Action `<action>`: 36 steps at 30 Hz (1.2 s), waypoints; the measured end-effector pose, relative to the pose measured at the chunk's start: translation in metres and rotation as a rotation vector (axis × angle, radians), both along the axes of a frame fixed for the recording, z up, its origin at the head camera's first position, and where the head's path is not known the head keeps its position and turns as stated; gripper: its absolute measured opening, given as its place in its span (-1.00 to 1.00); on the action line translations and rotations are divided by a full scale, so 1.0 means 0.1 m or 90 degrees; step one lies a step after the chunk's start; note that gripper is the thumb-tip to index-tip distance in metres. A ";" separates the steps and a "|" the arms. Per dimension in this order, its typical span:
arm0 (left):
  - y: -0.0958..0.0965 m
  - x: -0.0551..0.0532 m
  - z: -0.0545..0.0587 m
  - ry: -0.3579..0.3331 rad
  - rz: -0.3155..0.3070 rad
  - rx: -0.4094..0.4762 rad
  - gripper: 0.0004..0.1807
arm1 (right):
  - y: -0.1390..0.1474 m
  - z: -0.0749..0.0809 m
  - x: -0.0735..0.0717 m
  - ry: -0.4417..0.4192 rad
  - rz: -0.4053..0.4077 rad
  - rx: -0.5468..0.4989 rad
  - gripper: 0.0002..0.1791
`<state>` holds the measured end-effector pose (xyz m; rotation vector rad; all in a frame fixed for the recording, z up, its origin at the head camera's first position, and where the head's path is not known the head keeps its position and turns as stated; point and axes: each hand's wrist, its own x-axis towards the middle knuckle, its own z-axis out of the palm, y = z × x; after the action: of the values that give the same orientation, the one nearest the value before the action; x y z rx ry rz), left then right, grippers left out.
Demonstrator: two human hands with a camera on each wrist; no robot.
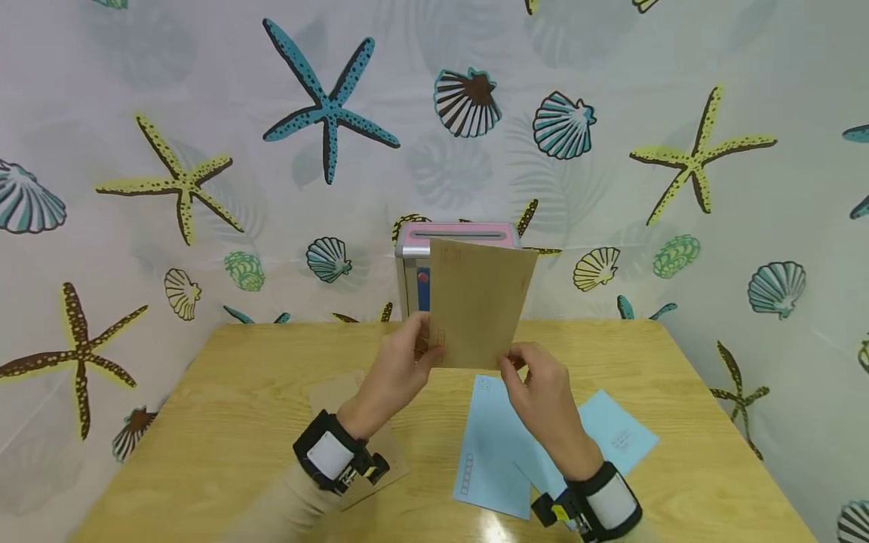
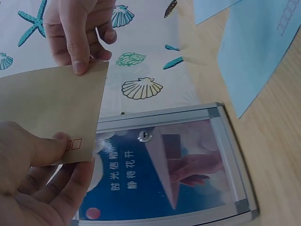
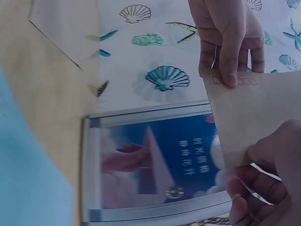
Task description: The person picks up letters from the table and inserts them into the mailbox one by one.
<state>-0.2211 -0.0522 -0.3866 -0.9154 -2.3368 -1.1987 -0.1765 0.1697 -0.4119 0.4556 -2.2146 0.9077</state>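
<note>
Both hands hold up a brown kraft envelope [image 1: 480, 305] in front of the mailbox, one at each lower corner. My left hand [image 1: 397, 358] pinches its left corner between thumb and fingers; in the left wrist view that thumb lies beside small red printed squares. The right corner is pinched by my right hand [image 1: 543, 392]. Behind the envelope stands a mailbox [image 1: 413, 279] with a pink top and a slot [image 1: 468, 234], partly hidden in the head view. Its blue picture front with a lock [image 2: 145, 136] shows in the left wrist view.
Blue envelopes [image 1: 485, 445] lie on the wooden table [image 1: 237, 422], under and beside the right forearm. Another brown envelope [image 1: 376, 475] lies partly beneath the left forearm. A cloth [image 1: 380, 188] printed with shells and starfish hangs behind the table.
</note>
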 end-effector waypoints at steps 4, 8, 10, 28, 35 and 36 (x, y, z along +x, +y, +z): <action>-0.02 -0.08 0.24 0.038 -0.008 0.016 -0.59 | 0.03 0.28 -0.14 0.016 0.017 0.032 -0.96; -0.08 -0.23 0.49 0.061 -0.013 0.020 -0.54 | 0.00 0.53 -0.28 0.037 0.040 0.048 -0.95; -0.12 -0.30 0.60 0.064 -0.014 0.002 -0.52 | -0.02 0.61 -0.34 0.043 0.048 0.062 -0.95; -0.25 -0.62 0.97 0.050 -0.013 -0.021 -0.58 | -0.12 1.06 -0.71 0.092 0.077 0.083 -0.85; 0.05 -0.79 1.10 0.077 -0.007 -0.008 -0.56 | 0.10 1.31 -0.92 0.103 0.047 0.095 -0.81; 0.08 -0.81 1.12 0.078 -0.006 -0.007 -0.56 | 0.12 1.32 -0.94 0.098 0.041 0.094 -0.80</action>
<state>-0.3019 -0.0439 -0.2747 -0.9764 -2.2469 -1.1026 -0.2705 0.1813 -0.2794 0.6483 -2.1433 0.7192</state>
